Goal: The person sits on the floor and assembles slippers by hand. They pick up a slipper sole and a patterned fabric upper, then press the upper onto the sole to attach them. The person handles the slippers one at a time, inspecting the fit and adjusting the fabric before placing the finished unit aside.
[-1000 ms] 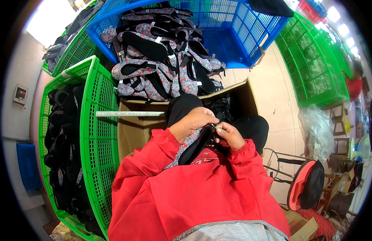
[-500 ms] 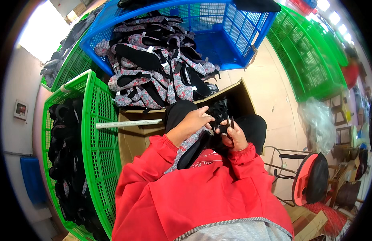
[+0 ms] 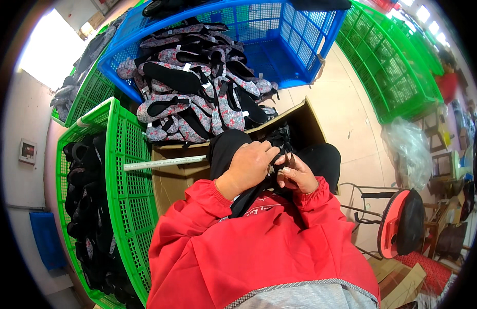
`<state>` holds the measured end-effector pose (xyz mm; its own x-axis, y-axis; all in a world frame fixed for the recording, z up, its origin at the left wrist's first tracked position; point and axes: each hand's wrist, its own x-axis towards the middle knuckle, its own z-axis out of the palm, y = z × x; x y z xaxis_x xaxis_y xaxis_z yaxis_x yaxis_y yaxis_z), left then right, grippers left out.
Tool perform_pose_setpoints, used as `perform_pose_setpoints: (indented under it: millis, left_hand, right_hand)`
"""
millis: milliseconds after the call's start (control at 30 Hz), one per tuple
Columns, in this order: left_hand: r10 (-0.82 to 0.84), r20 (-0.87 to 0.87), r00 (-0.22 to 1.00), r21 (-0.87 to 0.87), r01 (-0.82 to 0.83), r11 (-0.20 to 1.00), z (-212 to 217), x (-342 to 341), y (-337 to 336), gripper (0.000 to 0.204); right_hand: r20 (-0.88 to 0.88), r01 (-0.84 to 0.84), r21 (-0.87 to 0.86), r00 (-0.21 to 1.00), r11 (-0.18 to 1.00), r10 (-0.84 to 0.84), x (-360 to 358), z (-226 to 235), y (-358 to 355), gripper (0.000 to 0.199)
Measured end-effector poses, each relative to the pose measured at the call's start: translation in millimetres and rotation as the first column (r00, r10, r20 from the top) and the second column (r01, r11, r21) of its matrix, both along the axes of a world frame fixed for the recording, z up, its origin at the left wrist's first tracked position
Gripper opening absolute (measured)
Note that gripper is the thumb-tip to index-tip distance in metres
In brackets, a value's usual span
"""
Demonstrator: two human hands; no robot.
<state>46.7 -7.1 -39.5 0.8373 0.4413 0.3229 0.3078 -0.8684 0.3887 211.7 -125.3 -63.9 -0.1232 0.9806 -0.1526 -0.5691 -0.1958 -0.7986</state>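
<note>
Over my lap, my left hand (image 3: 252,164) is closed on a slipper-shaped fabric piece (image 3: 242,205). Its black inner side shows below the wrist; most of it is hidden by the hand and red sleeve. Close against those fingers, my right hand (image 3: 298,175) is closed, thumb and fingers bent together. The small dark snips seen in it earlier are now mostly hidden. Both hands meet at a dark part of the piece too small to make out. Just beyond them, an open cardboard box (image 3: 315,123) holds crumpled black material (image 3: 280,137).
A blue crate (image 3: 295,77) ahead holds a heap of floral slipper-shaped pieces (image 3: 171,77). At left stands a green crate (image 3: 130,201) of black pieces, with a pale rod (image 3: 166,163) reaching toward my knee. Right are green crates (image 3: 385,67), a plastic bag (image 3: 407,152) and a stool (image 3: 395,224).
My left hand has turned and come closer to my right, its back now covering the floral part. The snips' blades, upright in my right hand before, have dropped from sight.
</note>
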Motion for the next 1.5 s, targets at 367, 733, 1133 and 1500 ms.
perform_pose_setpoints:
  millis: [367, 733, 1133, 1500]
  left_hand:
    - [-0.007, -0.049, 0.999, -0.083, 0.003, 0.997, -25, -5, 7, 0.014]
    - [0.132, 0.091, 0.987, -0.188, -0.113, 0.976, 43, -45, -4, 0.012]
    - [0.203, 0.072, 0.976, 0.119, -0.211, 0.97, 22, -48, -46, 0.021]
    - [0.28, 0.134, 0.951, 0.126, -0.296, 0.947, 11, -47, -44, 0.014]
  right_hand:
    - [0.013, -0.099, 0.009, 0.995, 0.995, 0.099, -17, -2, 9, 0.019]
    - [0.003, 0.199, -0.115, 0.98, 0.973, -0.2, 3, -19, -8, 0.018]
    - [0.121, -0.133, -0.069, 0.983, 0.989, 0.141, -11, -7, -18, 0.039]
    - [-0.017, -0.209, -0.061, 0.978, 0.976, 0.208, -20, -10, -12, 0.023]
